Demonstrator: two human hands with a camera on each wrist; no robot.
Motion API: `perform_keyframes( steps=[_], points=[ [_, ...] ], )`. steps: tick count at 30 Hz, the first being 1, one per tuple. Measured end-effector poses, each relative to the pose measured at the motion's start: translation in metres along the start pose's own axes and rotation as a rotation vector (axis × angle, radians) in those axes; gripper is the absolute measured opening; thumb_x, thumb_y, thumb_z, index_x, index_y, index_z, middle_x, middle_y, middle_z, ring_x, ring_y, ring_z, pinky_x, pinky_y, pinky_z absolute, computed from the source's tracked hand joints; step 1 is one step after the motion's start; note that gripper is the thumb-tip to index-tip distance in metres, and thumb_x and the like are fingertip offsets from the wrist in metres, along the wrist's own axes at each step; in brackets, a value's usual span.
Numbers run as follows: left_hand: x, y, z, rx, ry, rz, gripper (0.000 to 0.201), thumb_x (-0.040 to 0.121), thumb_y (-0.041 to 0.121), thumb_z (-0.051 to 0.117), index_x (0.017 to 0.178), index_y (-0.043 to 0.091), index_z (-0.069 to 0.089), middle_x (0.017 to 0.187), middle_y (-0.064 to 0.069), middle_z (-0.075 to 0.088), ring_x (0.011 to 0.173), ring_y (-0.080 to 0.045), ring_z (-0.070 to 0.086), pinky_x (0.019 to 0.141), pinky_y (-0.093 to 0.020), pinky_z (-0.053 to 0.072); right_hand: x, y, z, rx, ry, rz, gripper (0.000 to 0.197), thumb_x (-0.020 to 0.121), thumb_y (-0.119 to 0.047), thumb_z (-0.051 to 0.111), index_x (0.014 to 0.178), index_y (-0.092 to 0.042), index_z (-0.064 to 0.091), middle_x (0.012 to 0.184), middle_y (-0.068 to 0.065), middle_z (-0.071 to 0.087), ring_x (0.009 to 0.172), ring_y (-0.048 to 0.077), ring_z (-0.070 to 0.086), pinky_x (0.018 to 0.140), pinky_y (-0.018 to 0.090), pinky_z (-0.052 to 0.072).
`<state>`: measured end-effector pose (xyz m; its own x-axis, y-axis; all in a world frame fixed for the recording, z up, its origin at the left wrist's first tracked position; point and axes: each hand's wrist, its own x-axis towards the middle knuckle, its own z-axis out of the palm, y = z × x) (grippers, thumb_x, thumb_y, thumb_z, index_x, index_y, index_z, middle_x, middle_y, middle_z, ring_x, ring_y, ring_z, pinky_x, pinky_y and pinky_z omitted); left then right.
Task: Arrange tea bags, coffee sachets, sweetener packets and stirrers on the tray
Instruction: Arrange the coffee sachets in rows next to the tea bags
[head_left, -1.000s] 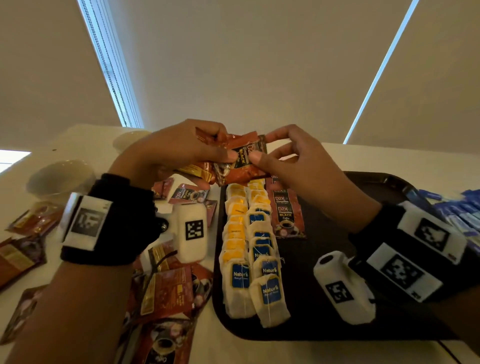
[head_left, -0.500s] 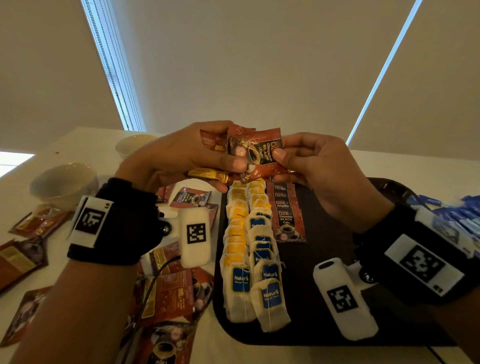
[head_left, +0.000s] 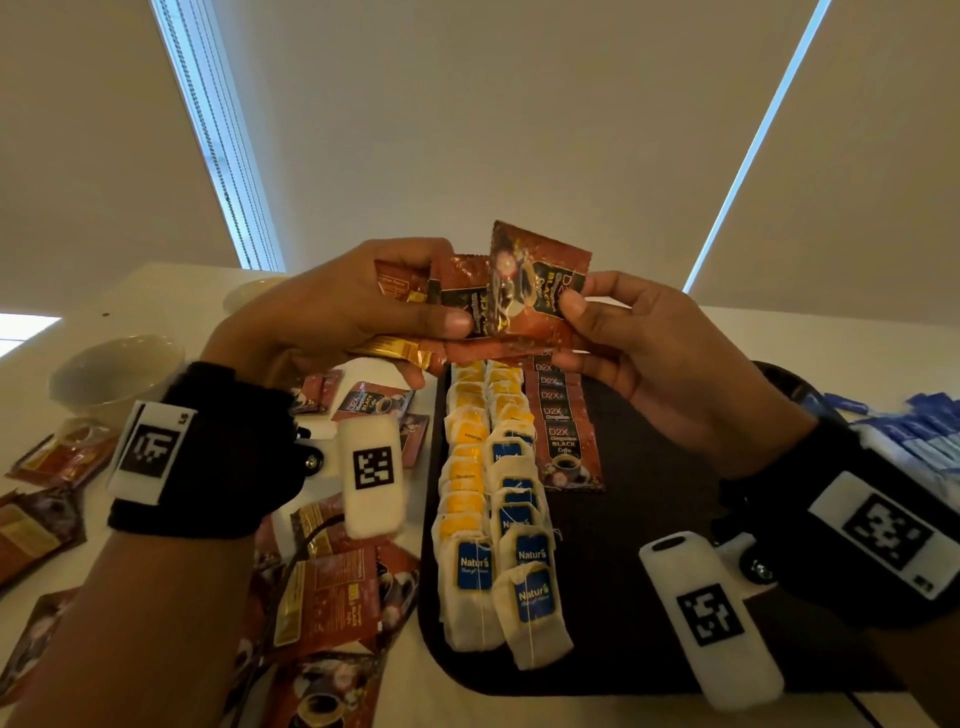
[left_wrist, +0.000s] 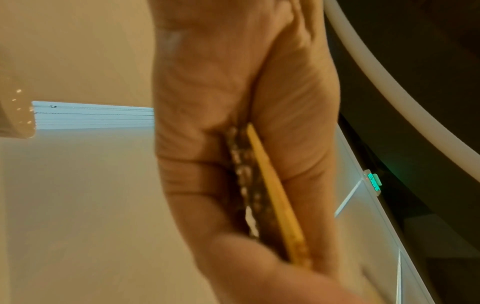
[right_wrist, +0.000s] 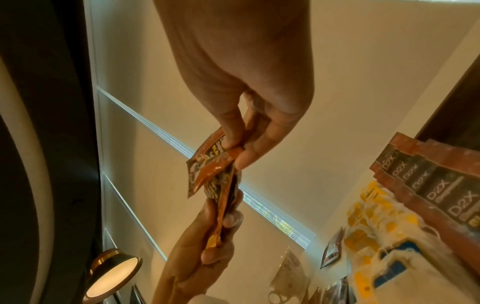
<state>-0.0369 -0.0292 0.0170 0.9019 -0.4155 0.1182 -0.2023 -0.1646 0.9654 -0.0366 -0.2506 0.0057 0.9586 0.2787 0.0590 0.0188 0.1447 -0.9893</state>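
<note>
My left hand grips a small stack of red-brown coffee sachets above the far end of the black tray. My right hand pinches one sachet at the front of that stack, thumb on its face. The right wrist view shows both hands on the sachets; in the left wrist view the stack's edge sits in my palm. On the tray lie two rows of tea bags and a row of coffee sachets.
Loose coffee sachets are strewn on the white table left of the tray. A white bowl stands at the far left, a second one behind my left hand. Blue packets lie right of the tray.
Both hands have risen with the sachets. The right hand has drawn one sachet up and to the right out of the stack, and its face now stands upright.
</note>
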Motion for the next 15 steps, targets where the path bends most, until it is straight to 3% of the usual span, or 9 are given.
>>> perform_keyframes(
  steps=[5, 8, 10, 12, 15],
  points=[
    [0.001, -0.002, -0.007, 0.073, 0.151, -0.099, 0.022, 0.067, 0.015, 0.069, 0.089, 0.015, 0.065, 0.087, -0.011, 0.072, 0.065, -0.02, 0.07, 0.048, -0.022, 0.054, -0.001, -0.004, -0.029, -0.077, 0.09, -0.004, 0.007, 0.089, -0.013, 0.055, 0.094, -0.012, 0.06, 0.09, 0.003, 0.071, 0.079, 0.012, 0.07, 0.057, 0.018, 0.055],
    [-0.002, -0.003, -0.013, 0.03, 0.241, -0.109, 0.032, 0.061, 0.022, 0.074, 0.091, 0.016, 0.067, 0.088, -0.012, 0.073, 0.063, -0.018, 0.07, 0.046, -0.021, 0.053, -0.001, 0.003, -0.058, -0.345, 0.092, 0.054, 0.007, 0.084, -0.008, 0.061, 0.088, -0.013, 0.062, 0.078, 0.002, 0.07, 0.072, 0.013, 0.069, 0.055, 0.017, 0.053],
    [-0.004, -0.001, -0.018, 0.012, 0.261, -0.083, 0.05, 0.049, 0.03, 0.081, 0.094, 0.015, 0.068, 0.084, -0.009, 0.074, 0.061, -0.017, 0.07, 0.045, -0.02, 0.053, -0.002, 0.012, -0.074, -0.641, 0.027, 0.157, 0.01, 0.082, -0.005, 0.064, 0.089, -0.011, 0.063, 0.081, 0.004, 0.066, 0.067, 0.008, 0.067, 0.051, 0.012, 0.049],
    [-0.008, 0.001, -0.023, 0.014, 0.289, -0.071, 0.052, 0.045, 0.032, 0.08, 0.093, 0.017, 0.068, 0.081, -0.006, 0.074, 0.061, -0.016, 0.07, 0.045, -0.019, 0.052, -0.003, 0.022, -0.082, -0.906, -0.116, 0.285, 0.011, 0.081, -0.01, 0.068, 0.09, -0.015, 0.065, 0.081, -0.001, 0.066, 0.062, 0.0, 0.064, 0.049, 0.008, 0.044],
    [-0.012, 0.003, -0.028, 0.016, 0.29, -0.063, 0.047, 0.048, 0.03, 0.077, 0.093, 0.02, 0.069, 0.083, -0.007, 0.074, 0.066, -0.018, 0.072, 0.045, -0.019, 0.053, -0.002, 0.031, -0.079, -0.988, -0.263, 0.409, 0.01, 0.078, -0.014, 0.071, 0.086, -0.019, 0.067, 0.082, -0.006, 0.068, 0.067, 0.0, 0.064, 0.054, 0.013, 0.046]
  ],
)
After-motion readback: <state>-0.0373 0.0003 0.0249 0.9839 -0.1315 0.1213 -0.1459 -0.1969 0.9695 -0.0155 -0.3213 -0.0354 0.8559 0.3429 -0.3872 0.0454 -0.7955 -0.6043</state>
